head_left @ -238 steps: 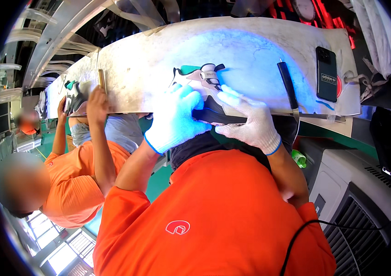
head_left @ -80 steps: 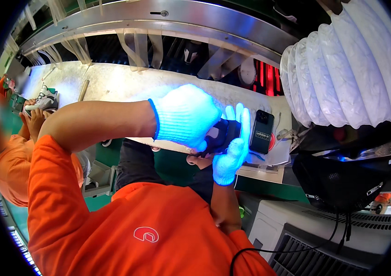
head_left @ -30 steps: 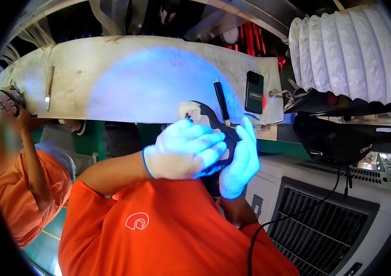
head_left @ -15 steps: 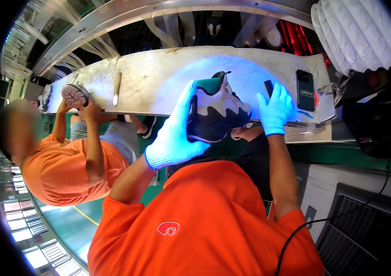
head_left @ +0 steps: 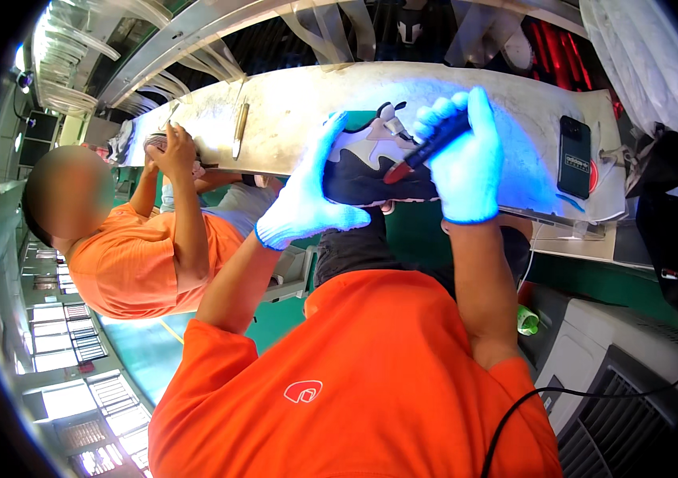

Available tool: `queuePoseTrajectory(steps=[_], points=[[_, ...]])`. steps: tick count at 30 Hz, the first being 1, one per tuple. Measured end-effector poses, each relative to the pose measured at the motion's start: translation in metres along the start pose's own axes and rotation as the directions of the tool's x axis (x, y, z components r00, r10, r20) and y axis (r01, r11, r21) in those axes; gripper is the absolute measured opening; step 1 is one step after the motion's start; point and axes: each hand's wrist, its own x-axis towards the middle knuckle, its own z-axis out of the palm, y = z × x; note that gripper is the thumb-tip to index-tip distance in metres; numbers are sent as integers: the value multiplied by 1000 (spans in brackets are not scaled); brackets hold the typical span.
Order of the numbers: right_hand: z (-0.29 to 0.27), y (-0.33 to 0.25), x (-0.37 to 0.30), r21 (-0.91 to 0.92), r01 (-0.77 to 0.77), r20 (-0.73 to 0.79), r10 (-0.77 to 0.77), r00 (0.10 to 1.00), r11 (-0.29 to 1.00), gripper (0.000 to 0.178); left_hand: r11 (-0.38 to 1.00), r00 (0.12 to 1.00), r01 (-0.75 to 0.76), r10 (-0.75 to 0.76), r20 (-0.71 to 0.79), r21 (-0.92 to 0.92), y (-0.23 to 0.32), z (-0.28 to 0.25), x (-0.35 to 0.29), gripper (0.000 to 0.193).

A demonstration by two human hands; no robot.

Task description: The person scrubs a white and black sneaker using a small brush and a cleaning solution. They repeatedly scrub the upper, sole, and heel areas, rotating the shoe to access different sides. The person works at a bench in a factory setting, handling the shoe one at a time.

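A grey, white and black sneaker (head_left: 371, 159) with a green patch at its collar is held up side-on at the near edge of the bench. My gloved left hand (head_left: 303, 199) is closed around one end of it, thumb below, fingers along the collar side. Gripped in my gloved right hand (head_left: 470, 167) is a dark pen-shaped tool with a reddish tip (head_left: 426, 151). That tip touches or hovers just over the dark lower side of the shoe; which of the two, I cannot tell. Blue light falls on both gloves and the shoe.
A black phone (head_left: 574, 159) lies on the pale bench (head_left: 299, 103) at right. Further left is a long, thin tool with a brown handle (head_left: 240, 131). A co-worker (head_left: 147, 247) in orange holds another shoe at the left. Clear strips (head_left: 323, 36) hang behind the bench.
My right hand has picked up the dark tool from the bench and brought it left to the shoe. The shoe has turned slightly in my left hand. The co-worker's hands have shifted.
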Motion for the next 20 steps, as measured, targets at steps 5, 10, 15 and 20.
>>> queuePoseTrajectory(steps=[5,10,15,20], points=[[30,28,27,41,-48,-104,52,993,998,51,998,999,2,1,41,-70,13,0,12,140],[1,26,32,29,-115,110,111,988,993,55,995,999,17,-14,33,-102,9,2,17,143],[-17,22,40,157,-272,329,210,921,949,55,987,998,47,-42,35,-156,12,5,22,148],[-9,30,35,51,-142,96,137,986,989,54,987,996,80,-74,45,-139,-5,-1,18,146]])
